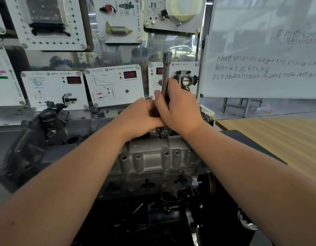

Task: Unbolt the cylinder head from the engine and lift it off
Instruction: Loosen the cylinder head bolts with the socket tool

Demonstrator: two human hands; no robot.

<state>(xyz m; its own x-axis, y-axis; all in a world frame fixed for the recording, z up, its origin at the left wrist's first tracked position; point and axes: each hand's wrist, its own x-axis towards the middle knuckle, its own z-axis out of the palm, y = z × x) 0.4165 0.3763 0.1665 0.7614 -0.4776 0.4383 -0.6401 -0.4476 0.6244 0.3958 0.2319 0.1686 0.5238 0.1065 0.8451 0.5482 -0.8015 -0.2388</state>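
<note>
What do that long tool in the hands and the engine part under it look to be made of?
The long tool looks like steel: smooth, grey, with a dull shine. The cylinder head looks like cast aluminium, judging by its pale grey, matte, slightly rough surface, though grime makes that uncertain.

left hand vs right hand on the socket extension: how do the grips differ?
Height: the right hand holds the socket extension higher up its shaft; the left hand sits lower, near the cylinder head.
Pose: the right hand's thumb points up along the shaft; the left hand's fingers are tucked under the right hand.
Shared: both wrap the same upright tool, hands touching.
</note>
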